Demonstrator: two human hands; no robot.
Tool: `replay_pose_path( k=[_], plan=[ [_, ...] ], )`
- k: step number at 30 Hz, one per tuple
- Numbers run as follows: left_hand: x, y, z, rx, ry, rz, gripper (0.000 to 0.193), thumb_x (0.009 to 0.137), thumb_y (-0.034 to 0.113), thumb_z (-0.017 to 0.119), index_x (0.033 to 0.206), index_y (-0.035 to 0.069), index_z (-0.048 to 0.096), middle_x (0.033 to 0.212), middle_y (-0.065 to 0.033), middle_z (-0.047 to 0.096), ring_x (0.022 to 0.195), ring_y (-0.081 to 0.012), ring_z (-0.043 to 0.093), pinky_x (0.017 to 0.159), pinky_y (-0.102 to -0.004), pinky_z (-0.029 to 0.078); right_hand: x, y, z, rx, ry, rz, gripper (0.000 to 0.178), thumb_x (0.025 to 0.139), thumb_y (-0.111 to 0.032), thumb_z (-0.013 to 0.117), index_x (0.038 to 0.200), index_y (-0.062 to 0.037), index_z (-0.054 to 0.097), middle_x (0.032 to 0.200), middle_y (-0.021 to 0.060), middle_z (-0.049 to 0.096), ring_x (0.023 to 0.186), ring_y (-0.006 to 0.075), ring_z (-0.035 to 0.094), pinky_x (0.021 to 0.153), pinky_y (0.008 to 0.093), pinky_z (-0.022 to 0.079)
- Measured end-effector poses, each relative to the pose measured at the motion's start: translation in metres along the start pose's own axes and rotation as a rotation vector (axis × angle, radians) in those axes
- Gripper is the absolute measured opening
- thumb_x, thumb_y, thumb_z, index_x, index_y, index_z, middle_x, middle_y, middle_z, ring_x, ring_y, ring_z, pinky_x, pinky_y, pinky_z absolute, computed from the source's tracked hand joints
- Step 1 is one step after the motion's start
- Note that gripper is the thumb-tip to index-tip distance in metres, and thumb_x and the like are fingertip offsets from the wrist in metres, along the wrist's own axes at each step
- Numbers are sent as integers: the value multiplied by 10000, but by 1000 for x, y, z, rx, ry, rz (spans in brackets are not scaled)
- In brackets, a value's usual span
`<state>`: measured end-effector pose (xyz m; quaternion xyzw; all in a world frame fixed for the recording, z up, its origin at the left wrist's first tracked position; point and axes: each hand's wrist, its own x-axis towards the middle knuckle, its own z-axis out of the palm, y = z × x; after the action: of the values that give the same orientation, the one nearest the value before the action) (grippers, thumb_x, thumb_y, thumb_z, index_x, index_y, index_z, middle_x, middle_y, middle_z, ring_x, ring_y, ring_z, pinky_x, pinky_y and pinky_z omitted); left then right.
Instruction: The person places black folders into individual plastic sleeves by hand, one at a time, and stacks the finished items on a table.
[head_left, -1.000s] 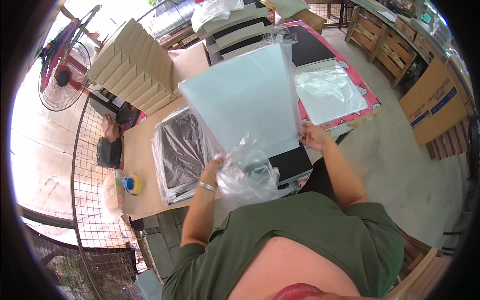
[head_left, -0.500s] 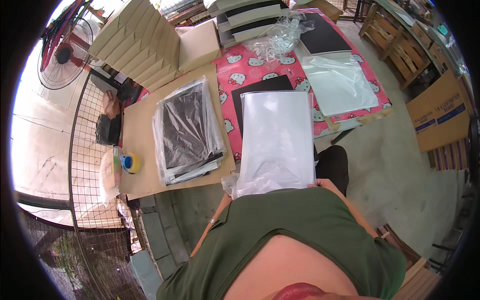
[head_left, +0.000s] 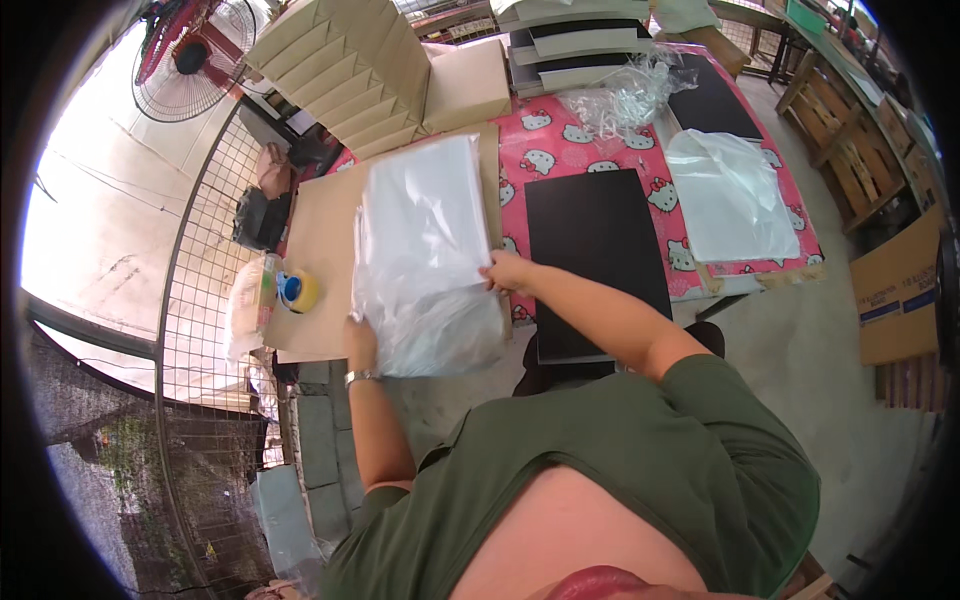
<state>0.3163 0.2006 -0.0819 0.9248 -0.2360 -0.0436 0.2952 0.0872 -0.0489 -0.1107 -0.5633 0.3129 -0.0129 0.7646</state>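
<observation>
A white sheet or board in a clear plastic sleeve [head_left: 425,220] lies over the pile on the left of the table, its loose, crumpled end [head_left: 440,335] hanging over the near edge. My left hand [head_left: 361,342] closes on the sleeve's lower left edge. At its right edge, my right hand [head_left: 508,272] pinches the plastic, that forearm reaching across a black board [head_left: 600,250]. The black board lies flat in front of me. What lies under the sleeve is hidden.
Brown paper [head_left: 320,230] covers the table's left part, with a yellow jar [head_left: 298,292] near its edge. Stacked brown packs [head_left: 350,80] stand behind. Crumpled clear plastic [head_left: 625,100] and a wrapped white board [head_left: 740,205] lie on the pink patterned cover [head_left: 540,125]. A fan [head_left: 195,60] stands far left.
Both hands have carried the sleeved white piece from in front of me leftward onto the dark wrapped pile, covering it. The black board beneath is now uncovered. The view has shifted left.
</observation>
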Motion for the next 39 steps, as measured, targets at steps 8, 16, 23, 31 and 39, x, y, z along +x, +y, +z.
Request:
replay_pose_path(
  k=[8, 16, 23, 31, 39],
  plan=[
    [-53, 119, -100, 4, 7, 472, 397, 729, -65, 536, 1120, 7, 537, 968, -172, 573, 922, -276, 577, 778, -348, 463, -20, -34, 28, -785, 112, -55, 583, 853, -455, 521, 1094, 74, 479, 955, 207, 605, 830, 258, 625, 614, 355, 502],
    [-123, 286, -10, -1287, -700, 352, 380, 747, -77, 552, 1126, -67, 523, 1093, -145, 580, 1033, -195, 539, 896, -306, 427, -163, -95, -51, -308, 68, -758, 522, 757, -222, 695, 1194, -19, 494, 1032, 152, 607, 865, 173, 595, 752, 292, 465],
    [-139, 319, 33, -1379, -738, 133, 106, 769, -32, 606, 871, -12, 587, 854, -88, 635, 783, -139, 598, 719, -268, 479, -218, -98, -83, -98, 441, -762, 108, 784, -122, 652, 793, -18, 626, 702, 10, 610, 596, 71, 519, 560, 233, 426],
    [-167, 337, 57, -1236, -527, 186, 170, 760, -1, 657, 843, 45, 516, 677, 9, 553, 596, -84, 515, 581, -234, 445, -211, -91, -108, -541, 942, -1151, 112, 857, -119, 571, 791, -29, 566, 602, -43, 493, 511, 31, 421, 473, 203, 356],
    [-138, 295, 49, -1291, -1077, 11, 264, 895, 291, 510, 978, 42, 540, 863, -84, 592, 765, -190, 598, 701, -327, 492, -238, -65, -69, -100, -4, -573, 96, 837, -97, 583, 915, -41, 576, 686, -22, 551, 615, 68, 518, 540, 239, 406]
  ],
)
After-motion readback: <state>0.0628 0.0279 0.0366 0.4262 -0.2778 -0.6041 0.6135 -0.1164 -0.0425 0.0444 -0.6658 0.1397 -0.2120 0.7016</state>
